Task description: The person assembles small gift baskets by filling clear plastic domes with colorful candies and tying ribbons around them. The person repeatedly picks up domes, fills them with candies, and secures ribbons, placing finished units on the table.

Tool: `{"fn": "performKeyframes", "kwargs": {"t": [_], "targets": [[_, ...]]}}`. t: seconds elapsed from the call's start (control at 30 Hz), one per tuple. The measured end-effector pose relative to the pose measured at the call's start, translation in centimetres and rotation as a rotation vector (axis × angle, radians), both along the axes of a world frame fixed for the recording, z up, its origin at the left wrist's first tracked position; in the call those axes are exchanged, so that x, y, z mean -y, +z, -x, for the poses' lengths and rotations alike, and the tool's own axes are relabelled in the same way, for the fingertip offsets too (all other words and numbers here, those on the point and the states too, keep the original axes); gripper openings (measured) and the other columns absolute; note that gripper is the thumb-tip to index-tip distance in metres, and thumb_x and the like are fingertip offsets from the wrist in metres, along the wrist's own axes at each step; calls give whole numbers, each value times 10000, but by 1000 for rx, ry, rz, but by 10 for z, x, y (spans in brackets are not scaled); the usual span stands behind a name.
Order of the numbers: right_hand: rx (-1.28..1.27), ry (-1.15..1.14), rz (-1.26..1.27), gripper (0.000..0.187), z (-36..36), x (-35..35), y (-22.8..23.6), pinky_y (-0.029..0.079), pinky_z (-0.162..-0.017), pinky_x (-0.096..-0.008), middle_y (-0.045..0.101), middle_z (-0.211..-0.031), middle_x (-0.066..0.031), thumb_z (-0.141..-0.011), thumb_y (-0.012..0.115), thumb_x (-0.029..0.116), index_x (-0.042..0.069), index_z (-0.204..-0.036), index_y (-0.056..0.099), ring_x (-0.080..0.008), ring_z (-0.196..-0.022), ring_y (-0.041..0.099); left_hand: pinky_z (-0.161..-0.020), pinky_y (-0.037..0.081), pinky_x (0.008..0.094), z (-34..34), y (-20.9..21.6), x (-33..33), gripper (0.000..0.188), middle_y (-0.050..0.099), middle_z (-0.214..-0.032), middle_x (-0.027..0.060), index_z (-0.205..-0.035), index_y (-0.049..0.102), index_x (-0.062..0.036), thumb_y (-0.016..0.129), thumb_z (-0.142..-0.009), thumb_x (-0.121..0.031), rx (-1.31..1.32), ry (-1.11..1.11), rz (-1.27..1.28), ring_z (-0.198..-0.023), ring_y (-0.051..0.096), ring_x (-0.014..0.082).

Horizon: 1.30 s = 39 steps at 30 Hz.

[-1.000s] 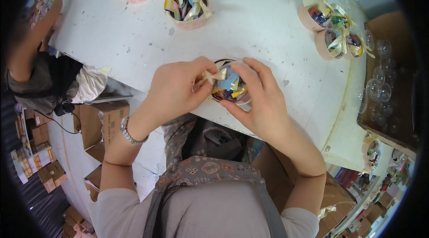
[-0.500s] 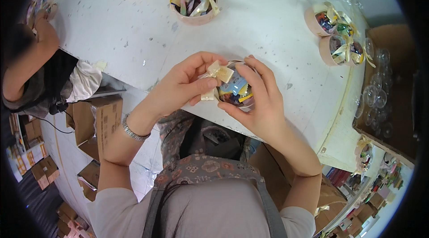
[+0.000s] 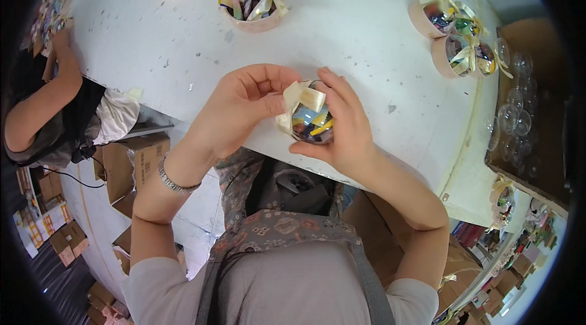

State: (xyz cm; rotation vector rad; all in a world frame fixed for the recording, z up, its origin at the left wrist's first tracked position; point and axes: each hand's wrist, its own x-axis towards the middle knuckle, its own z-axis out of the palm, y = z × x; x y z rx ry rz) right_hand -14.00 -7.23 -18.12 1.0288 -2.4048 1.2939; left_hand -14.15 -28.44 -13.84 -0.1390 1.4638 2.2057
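Between my hands, over the table's near edge, is a clear plastic ball (image 3: 314,122) with colourful wrapped pieces inside, blue and yellow ones showing. A cream ribbon bow (image 3: 312,99) sits at its upper left side. My right hand (image 3: 349,119) is curled around the ball's right side, thumb below and fingers over the top. With thumb and fingers together, my left hand (image 3: 247,102) pinches the ribbon at the bow's left. Part of the ribbon behind those fingertips is hidden.
Pink round boxes (image 3: 259,23) of wrapped pieces stand at the back. Ribboned clear balls in pink boxes (image 3: 444,62) are at the right, beside a carton (image 3: 530,184) of empty clear shells. On the left a co-worker's arm (image 3: 52,93) reaches over the white table (image 3: 342,32).
My hands and the ball have shifted slightly left in the picture. The left fingers have changed their hold on the ribbon, and the bow is turned a little. The view has tilted slightly.
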Motion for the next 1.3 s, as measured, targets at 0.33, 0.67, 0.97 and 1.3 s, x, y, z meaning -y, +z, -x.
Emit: {"fn": "performKeyframes", "kwargs": {"t": [0.33, 0.67, 0.97, 1.3], "targets": [[501, 299, 24, 815, 37, -30, 18, 405, -1065, -419, 371, -1487, -183, -766, 760, 69, 73, -1469, 348, -339, -1354, 389, -830, 470, 279, -2, 30, -17, 896, 497, -1208, 34, -1420, 469, -144, 872, -623, -79, -603, -184, 865, -1082, 519, 161], [608, 263, 51, 670, 54, -29, 20, 521, -888, -356, 549, -1193, -101, -617, 873, 102, 47, -1194, 537, -271, -1073, 573, -1029, 399, 351, 4, -2, -1, 949, 496, -1279, 98, -1426, 412, -77, 900, -615, -155, -857, -156, 805, -1204, 493, 238], [427, 297, -50, 621, 61, -24, 40, 489, -938, -369, 545, -1111, -113, -601, 871, 85, 44, -1116, 524, -295, -1078, 573, -887, 499, 356, 1, 33, -15, 744, 530, -1168, 95, -1232, 522, -61, 891, -592, -154, -766, -195, 1128, -1068, 576, 279], [355, 214, -112, 511, 50, -25, 46, 501, -824, -369, 574, -974, -80, -586, 859, 64, 49, -985, 540, -265, -946, 581, -768, 515, 361, -11, 39, -25, 583, 570, -1047, 104, -1160, 579, -55, 843, -644, -113, -926, -140, 1244, -917, 609, 307]]}}
